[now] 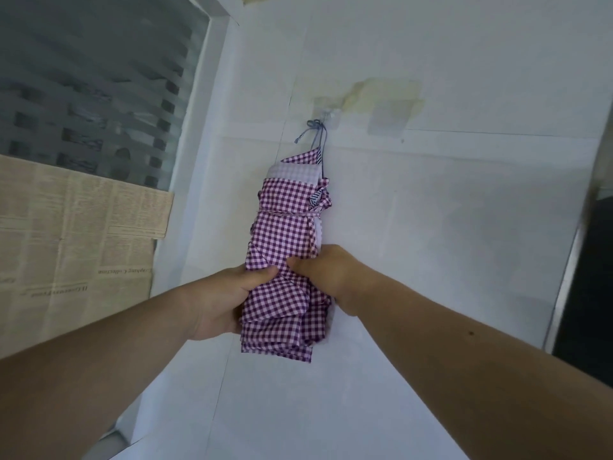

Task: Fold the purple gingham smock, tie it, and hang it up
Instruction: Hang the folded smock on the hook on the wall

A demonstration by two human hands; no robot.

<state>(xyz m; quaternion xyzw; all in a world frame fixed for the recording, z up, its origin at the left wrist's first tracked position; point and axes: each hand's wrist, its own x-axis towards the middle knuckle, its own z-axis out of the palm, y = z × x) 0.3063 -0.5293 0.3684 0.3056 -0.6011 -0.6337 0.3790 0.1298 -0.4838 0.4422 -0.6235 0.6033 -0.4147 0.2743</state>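
Head view: my folded purple gingham smock [285, 247] hangs against the white wall [447, 210], a narrow bundle with its long axis running from 12 o'clock, where a blue cord [315, 134] loops over a clear adhesive hook [326, 111], down to its loose layered end at 6 o'clock. A tie band [288, 213] cinches it about a third of the way down. My left hand [219, 300] and right hand [323, 273] are both closed on its lower half, from 9 and 3 o'clock; newspaper [73, 247] covers the window at 9 o'clock.
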